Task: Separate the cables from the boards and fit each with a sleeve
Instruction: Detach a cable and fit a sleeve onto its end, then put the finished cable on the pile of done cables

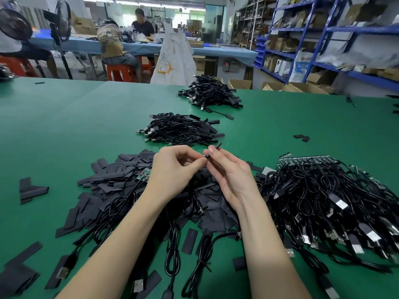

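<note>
At frame centre, our left hand (172, 167) and right hand (228, 169) pinch a black sleeve (212, 150), seemingly mid-fitting; next we should slide it along the cable.

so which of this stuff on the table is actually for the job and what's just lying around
For the job:
- black sleeve pinched by the right hand and left hand
- loose sleeves
- cables on boards
- finished cable piles

Just lying about:
- white sack
- fan
- cardboard boxes
</note>
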`<state>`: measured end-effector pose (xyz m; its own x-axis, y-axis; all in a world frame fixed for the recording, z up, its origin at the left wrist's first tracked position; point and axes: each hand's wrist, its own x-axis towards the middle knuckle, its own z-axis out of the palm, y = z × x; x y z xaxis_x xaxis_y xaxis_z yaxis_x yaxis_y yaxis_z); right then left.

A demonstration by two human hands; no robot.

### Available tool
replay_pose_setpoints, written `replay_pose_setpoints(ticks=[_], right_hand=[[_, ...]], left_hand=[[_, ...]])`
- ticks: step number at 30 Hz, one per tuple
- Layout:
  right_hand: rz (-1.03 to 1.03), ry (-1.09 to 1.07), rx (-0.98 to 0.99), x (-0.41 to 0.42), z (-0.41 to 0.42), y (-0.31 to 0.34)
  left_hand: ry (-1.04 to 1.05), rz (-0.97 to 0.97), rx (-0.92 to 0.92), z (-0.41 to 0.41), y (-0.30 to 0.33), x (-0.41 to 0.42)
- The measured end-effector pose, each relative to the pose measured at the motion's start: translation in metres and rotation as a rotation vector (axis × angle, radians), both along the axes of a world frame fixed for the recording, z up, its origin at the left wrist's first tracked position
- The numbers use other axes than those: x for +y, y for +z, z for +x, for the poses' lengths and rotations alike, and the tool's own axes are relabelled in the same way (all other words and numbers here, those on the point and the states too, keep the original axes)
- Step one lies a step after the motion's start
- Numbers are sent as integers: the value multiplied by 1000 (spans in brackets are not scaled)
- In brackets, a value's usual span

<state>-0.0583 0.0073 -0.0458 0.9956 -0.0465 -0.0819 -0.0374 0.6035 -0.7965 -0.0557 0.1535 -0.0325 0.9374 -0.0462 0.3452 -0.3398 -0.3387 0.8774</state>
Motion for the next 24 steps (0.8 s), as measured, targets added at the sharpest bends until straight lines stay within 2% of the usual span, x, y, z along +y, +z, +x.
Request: replay_pose_setpoints(ticks=[12,18,24], right_hand=[[23,15,-21,1,-3,1],[-103,-147,-156,6,-4,4],[-95,-161,-144,4,-3,3]], left_hand=[[-11,11,-10,1,0,2],[-24,16,5,-1,-1,0],[-23,37,0,1,-1,-2]])
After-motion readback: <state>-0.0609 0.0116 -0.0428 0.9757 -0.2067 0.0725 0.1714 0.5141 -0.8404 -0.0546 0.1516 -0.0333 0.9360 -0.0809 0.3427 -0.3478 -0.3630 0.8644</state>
